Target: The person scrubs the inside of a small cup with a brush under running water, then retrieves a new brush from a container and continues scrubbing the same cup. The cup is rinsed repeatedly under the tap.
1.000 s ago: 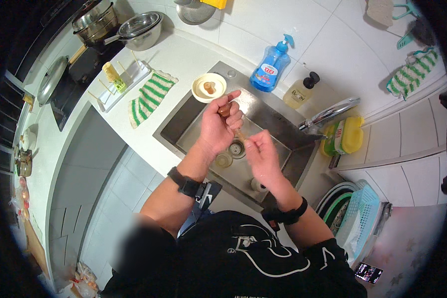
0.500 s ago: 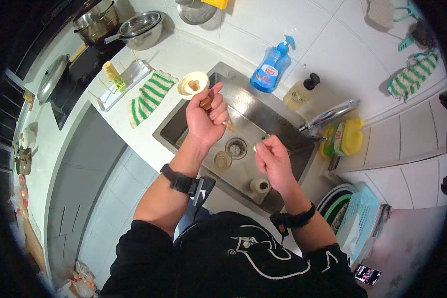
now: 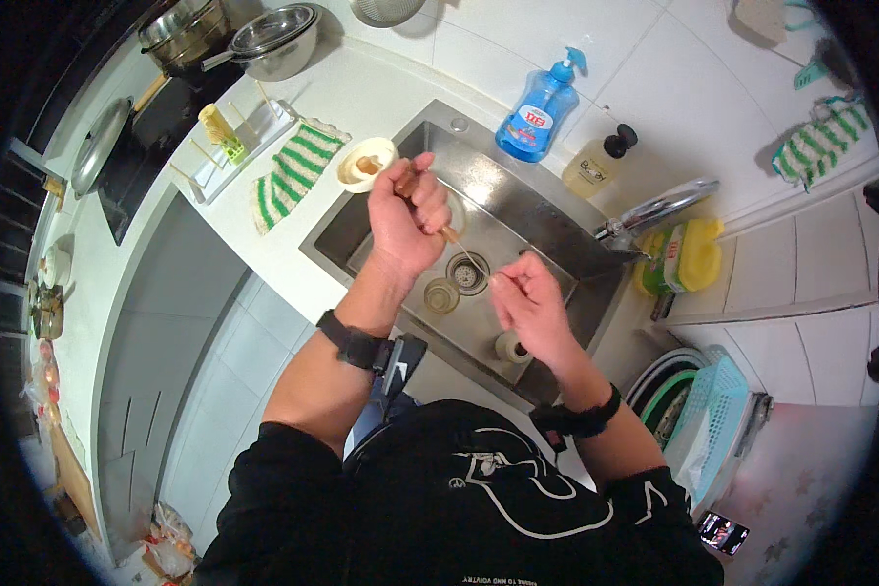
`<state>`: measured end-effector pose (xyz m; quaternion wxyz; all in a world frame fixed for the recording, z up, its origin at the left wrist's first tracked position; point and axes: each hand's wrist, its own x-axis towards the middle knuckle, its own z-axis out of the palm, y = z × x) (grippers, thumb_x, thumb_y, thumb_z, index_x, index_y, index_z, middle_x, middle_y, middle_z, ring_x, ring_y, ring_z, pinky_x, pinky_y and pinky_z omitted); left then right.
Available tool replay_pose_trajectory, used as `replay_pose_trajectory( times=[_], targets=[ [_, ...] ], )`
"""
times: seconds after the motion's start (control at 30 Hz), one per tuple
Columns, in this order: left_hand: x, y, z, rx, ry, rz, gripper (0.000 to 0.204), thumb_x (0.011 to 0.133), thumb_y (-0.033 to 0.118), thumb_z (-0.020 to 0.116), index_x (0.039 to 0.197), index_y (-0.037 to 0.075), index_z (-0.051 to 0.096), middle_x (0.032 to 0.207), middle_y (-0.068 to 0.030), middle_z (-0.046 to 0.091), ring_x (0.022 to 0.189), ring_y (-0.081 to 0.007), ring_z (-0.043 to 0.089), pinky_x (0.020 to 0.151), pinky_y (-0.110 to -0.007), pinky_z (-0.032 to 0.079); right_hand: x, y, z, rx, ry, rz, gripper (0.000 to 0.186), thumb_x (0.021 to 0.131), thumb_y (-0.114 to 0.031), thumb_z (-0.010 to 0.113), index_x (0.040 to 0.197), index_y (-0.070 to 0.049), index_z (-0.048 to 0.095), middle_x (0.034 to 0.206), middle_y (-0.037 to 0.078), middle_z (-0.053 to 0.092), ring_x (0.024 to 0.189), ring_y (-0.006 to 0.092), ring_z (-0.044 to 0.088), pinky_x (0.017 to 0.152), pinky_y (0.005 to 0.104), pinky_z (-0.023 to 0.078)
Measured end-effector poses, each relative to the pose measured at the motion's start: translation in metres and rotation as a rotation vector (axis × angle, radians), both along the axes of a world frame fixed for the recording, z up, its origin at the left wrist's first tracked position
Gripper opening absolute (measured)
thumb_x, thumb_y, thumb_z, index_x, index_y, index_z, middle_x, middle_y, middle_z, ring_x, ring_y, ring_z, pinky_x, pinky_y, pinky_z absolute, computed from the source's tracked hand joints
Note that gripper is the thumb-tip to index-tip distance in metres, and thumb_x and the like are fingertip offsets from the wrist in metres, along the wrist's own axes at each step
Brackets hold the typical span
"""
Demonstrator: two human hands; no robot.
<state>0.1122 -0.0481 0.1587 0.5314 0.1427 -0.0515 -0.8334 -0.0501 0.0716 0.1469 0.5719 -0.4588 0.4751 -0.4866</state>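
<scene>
Over the sink, my left hand [image 3: 407, 220] is closed around a slim brown object [image 3: 406, 183]. Its narrow end comes out below the fist, and a thin pale line [image 3: 472, 257] runs from it toward the other hand. Beside the left knuckles is a round cream dish-like piece [image 3: 346, 174] with brown lumps inside; whether I hold it or it rests at the sink's corner, I cannot tell. The fingers of my right hand [image 3: 527, 303] are pinched together at the line's lower end, hiding what is between them.
In the steel sink [image 3: 459, 366] are a clear glass [image 3: 441, 295] and a pale bottle-like container [image 3: 509, 345]. Blue soap bottle [image 3: 537, 117], amber pump bottle [image 3: 592, 168] and faucet [image 3: 654, 207] line the back. Left lie a green-striped cloth [image 3: 298, 174] and a tray with sticks [image 3: 236, 161].
My right hand has moved up and left, closer to the left hand. The thin pale line between the hands now shows. The head view has shifted slightly.
</scene>
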Motion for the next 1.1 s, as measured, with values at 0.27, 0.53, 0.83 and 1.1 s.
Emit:
replay_pose_trajectory(
  times=[0.27, 0.53, 0.83, 1.1],
  targets=[
    [-0.003, 0.003, 0.01, 0.002, 0.054, -0.062, 0.03, 0.098, 0.029, 0.048, 0.106, 0.003, 0.06, 0.059, 0.0054, 0.026, 0.047, -0.0078, 0.024, 0.04, -0.024, 0.017, -0.004, -0.006, 0.022, 0.243, -0.246, 0.067, 0.013, 0.103, -0.017, 0.054, 0.096, -0.008, 0.047, 0.065, 0.001, 0.049, 0.05, 0.0074, 0.04, 0.045, 0.0236, 0.03],
    [-0.004, 0.0, 0.008, -0.024, 0.062, -0.079, 0.032, 0.098, 0.03, 0.048, 0.109, 0.002, 0.06, 0.059, 0.0045, 0.029, 0.046, -0.0081, 0.023, 0.04, -0.024, 0.018, -0.021, -0.008, 0.018, 0.642, -0.933, 0.276, 0.018, 0.104, -0.023, 0.051, 0.087, -0.016, 0.05, 0.06, -0.008, 0.039, 0.047, 0.0052, 0.034, 0.049, 0.0233, 0.029],
    [-0.008, 0.005, 0.011, 0.025, 0.035, -0.154, 0.028, 0.097, 0.029, 0.048, 0.103, 0.004, 0.06, 0.059, 0.0051, 0.028, 0.047, -0.0076, 0.023, 0.04, -0.025, 0.017, -0.001, -0.001, 0.023, -0.334, 0.593, -0.03, 0.015, 0.098, -0.019, 0.06, 0.096, -0.006, 0.052, 0.07, 0.011, 0.063, 0.061, 0.0303, 0.062, 0.055, 0.0366, 0.045],
    [-0.007, 0.006, 0.003, 0.048, -0.01, -0.105, 0.025, 0.096, 0.028, 0.048, 0.102, 0.006, 0.058, 0.057, 0.0049, 0.024, 0.045, -0.009, 0.022, 0.04, -0.027, 0.016, -0.002, 0.0, 0.023, -0.224, 0.402, -0.013, 0.014, 0.099, -0.015, 0.058, 0.093, -0.005, 0.051, 0.07, 0.01, 0.062, 0.056, 0.0252, 0.06, 0.051, 0.0323, 0.043]
  ],
)
